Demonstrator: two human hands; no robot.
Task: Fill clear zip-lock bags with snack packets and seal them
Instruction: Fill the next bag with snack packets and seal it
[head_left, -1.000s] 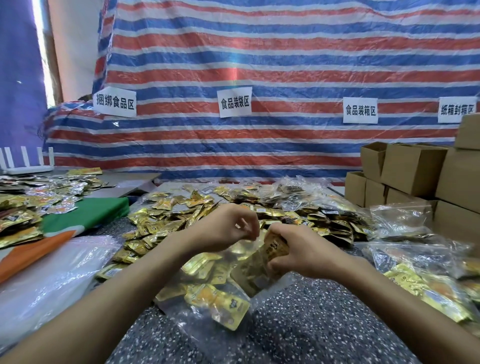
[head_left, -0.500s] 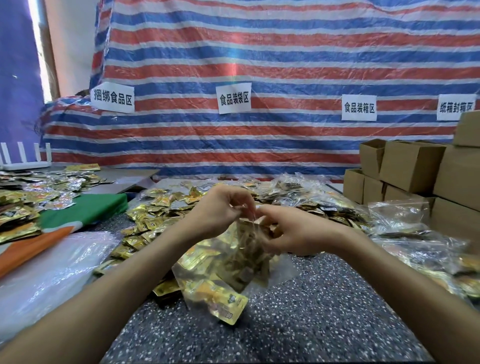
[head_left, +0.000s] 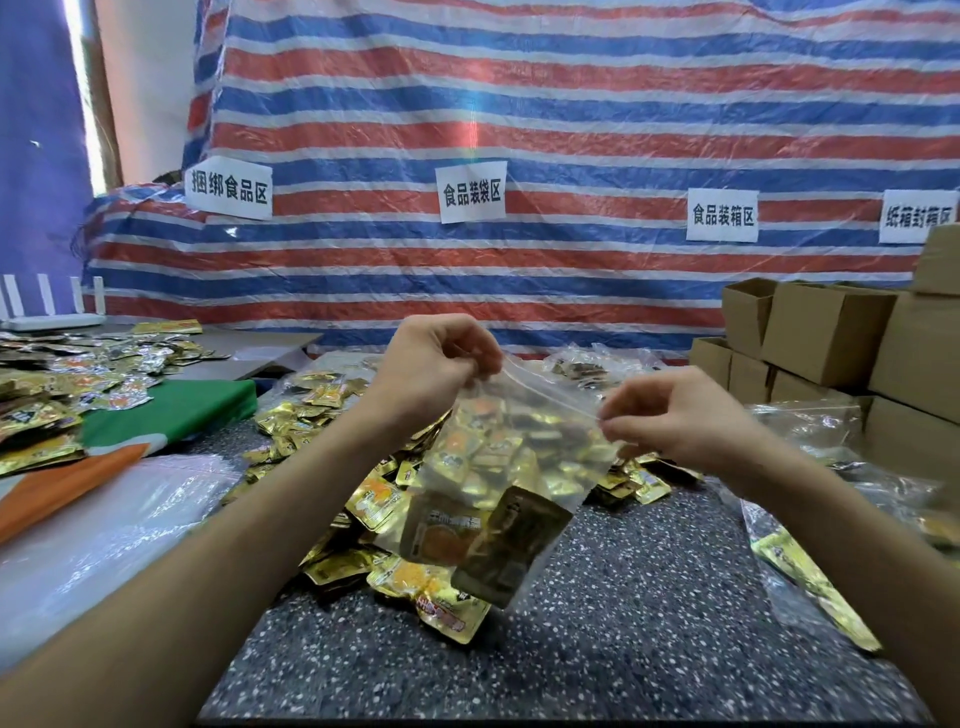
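A clear zip-lock bag (head_left: 498, 493) with several gold snack packets inside hangs above the speckled table (head_left: 597, 649). My left hand (head_left: 431, 364) pinches the bag's top strip at its left end. My right hand (head_left: 670, 415) pinches the same strip at its right end, and the strip runs taut between them. Behind and under the bag lies a heap of loose gold snack packets (head_left: 332, 410).
Brown cardboard boxes (head_left: 831, 338) are stacked at the right. Filled clear bags (head_left: 815, 561) lie at the right edge. More packets (head_left: 57, 384) cover the left table beside a green and orange cloth (head_left: 171, 415). Plastic sheeting (head_left: 104, 519) lies near left.
Both hands lifted the bag off the table. They moved apart along the top strip, the right hand sliding to the right end.
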